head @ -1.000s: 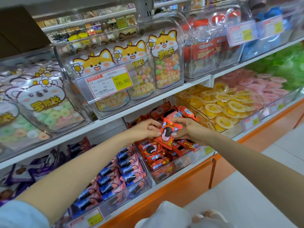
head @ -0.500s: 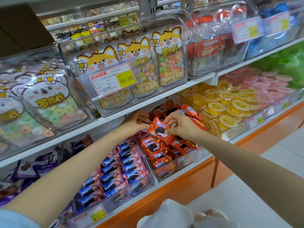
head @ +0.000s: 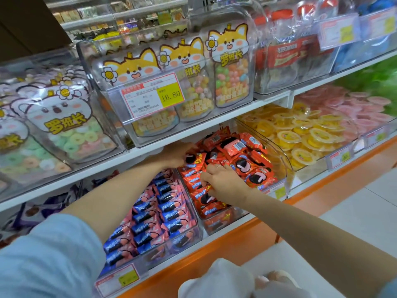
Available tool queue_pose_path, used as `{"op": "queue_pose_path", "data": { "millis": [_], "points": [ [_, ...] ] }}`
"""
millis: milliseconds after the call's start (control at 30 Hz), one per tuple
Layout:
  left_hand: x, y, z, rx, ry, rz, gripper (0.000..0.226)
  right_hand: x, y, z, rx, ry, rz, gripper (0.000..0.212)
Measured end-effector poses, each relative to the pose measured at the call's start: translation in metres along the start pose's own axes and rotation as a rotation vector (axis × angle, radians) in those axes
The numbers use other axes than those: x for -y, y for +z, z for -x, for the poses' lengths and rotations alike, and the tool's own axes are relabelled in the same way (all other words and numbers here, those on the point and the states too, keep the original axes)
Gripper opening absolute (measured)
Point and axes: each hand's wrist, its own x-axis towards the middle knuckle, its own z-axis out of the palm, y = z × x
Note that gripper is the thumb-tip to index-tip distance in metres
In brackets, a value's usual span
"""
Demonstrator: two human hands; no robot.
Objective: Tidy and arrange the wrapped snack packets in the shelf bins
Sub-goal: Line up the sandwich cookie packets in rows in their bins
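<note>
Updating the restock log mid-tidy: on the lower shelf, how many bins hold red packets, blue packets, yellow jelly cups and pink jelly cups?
Red packet bin: 1
Blue packet bin: 1
Yellow jelly cup bin: 1
Pink jelly cup bin: 1
Total: 4

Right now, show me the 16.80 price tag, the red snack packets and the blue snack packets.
16.80 price tag (head: 153,96): head view, the tag's middle.
red snack packets (head: 243,164): head view, one packet's front face.
blue snack packets (head: 169,202): head view, a packet mid-row.

glossy foil-like red packets – clear, shiny plastic bin, paper price tag
</note>
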Motion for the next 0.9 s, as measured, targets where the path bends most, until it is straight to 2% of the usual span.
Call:
{"op": "queue_pose_path", "data": {
  "millis": [167, 233, 300, 367, 433, 500, 567, 633, 733, 833, 900],
  "points": [
    [-0.002, -0.004, 0.001, 0.032, -0.031, -0.090, 0.060, -0.006, -0.001, 0.000, 0.009, 0.033, -0.001, 0.028],
    [0.000, -0.005, 0.004, -0.011, -0.056, 0.007, 0.056, -0.010, -0.005, 0.002, 0.043, 0.053, -0.025, 0.032],
    [0.001, -0.008, 0.010, -0.075, -0.115, 0.229, 0.056, -0.013, -0.012, 0.004, 0.050, 0.071, -0.086, 0.033],
    [-0.002, -0.013, 0.021, -0.081, -0.139, 0.560, 0.063, -0.018, -0.018, 0.006, -0.060, 0.129, -0.251, 0.029],
    [-0.011, -0.020, 0.035, -0.093, -0.146, 0.819, 0.061, -0.021, -0.027, 0.007, -0.162, 0.289, -0.583, 0.030],
    [-0.023, -0.021, 0.046, -0.087, -0.157, 0.961, 0.054, -0.020, -0.037, 0.008, -0.165, 0.414, -0.940, 0.040],
    [-0.034, -0.018, 0.053, -0.044, -0.145, 1.074, 0.040, -0.018, -0.041, 0.008, -0.125, 0.442, -1.074, 0.046],
    [-0.044, -0.015, 0.059, -0.014, -0.125, 1.084, 0.026, -0.016, -0.042, 0.009, -0.120, 0.406, -1.049, 0.040],
    [-0.044, -0.017, 0.066, -0.013, -0.102, 0.983, 0.016, -0.021, -0.047, 0.013, -0.136, 0.415, -1.011, 0.031],
    [-0.038, -0.021, 0.071, -0.113, -0.138, 0.951, 0.008, -0.030, -0.053, 0.016, -0.090, 0.401, -0.986, 0.029],
    [-0.033, -0.017, 0.072, -0.209, -0.183, 0.879, 0.008, -0.029, -0.051, 0.016, 0.022, 0.329, -0.922, 0.031]
  ]
}}
